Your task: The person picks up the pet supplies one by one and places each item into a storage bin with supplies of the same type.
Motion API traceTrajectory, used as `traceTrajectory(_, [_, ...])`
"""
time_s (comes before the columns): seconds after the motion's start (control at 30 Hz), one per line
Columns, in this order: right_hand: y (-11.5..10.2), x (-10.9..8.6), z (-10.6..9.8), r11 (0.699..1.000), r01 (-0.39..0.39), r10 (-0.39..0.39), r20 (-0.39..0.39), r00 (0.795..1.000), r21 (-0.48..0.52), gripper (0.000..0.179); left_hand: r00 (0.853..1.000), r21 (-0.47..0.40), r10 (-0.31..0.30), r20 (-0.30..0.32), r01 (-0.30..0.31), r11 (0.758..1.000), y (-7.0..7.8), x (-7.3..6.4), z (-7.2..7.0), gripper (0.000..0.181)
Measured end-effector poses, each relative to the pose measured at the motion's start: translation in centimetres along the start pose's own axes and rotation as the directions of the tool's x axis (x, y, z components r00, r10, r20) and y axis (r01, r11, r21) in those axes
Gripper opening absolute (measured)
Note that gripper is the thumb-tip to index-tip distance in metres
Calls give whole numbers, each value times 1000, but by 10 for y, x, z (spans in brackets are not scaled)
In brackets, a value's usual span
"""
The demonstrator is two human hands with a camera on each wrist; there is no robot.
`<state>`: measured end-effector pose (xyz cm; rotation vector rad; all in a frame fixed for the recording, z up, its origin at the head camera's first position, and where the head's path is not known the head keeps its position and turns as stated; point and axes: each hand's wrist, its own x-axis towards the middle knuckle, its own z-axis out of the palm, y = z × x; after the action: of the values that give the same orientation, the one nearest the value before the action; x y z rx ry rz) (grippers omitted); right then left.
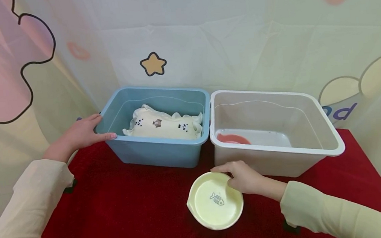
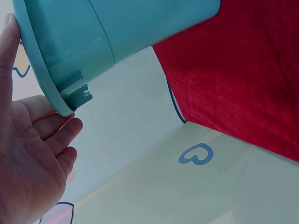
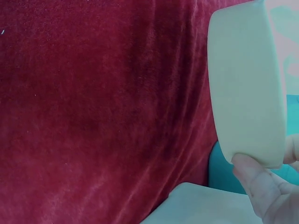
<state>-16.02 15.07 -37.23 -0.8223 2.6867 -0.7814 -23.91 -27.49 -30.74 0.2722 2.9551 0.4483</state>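
Note:
My right hand (image 1: 241, 177) pinches the far rim of a pale yellow bowl (image 1: 216, 217), thumb on one side and fingers on the other. The bowl has a small pouring lip and a fishbone drawing inside; its smooth outer wall fills the right of the right wrist view. It is in front of the two bins, over the red cloth. My left hand (image 1: 79, 134) holds the front left corner of a blue plastic bin (image 1: 156, 156), thumb along the front rim. A small cream pillow (image 1: 164, 127) with ruffled edges and animal prints lies inside that bin.
A white plastic bin (image 1: 258, 160) stands right beside the blue one. In its near left part lies a pinkish-red item (image 1: 233, 138), partly hidden by the front wall. Red cloth (image 1: 127, 215) covers the table. Behind hangs a printed curtain (image 1: 205, 49).

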Motion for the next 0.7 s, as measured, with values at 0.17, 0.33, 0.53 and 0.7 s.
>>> traceTrajectory(0.17, [-4, -3, -8, 1000, 25, -25, -14, 1000, -16, 49, 1000, -3, -1, -3, 1, 1000, -2, 0, 1, 94])
traceTrajectory(0.33, [-8, -5, -15, 999, 36, -36, -23, 999, -27, 49, 1000, -5, 6, -8, -6, 1000, -2, 0, 1, 94])
traceTrajectory(0.53, [-10, -6, -21, 998, 47, -48, -24, 999, -39, 49, 1000, 11, 3, -1, -3, 1000, 0, 0, 0, 93])
traceTrajectory(0.7, [-11, -7, -24, 996, 58, -61, -34, 998, -63, 50, 1000, 11, 4, 0, -4, 1000, -1, 0, 0, 93])
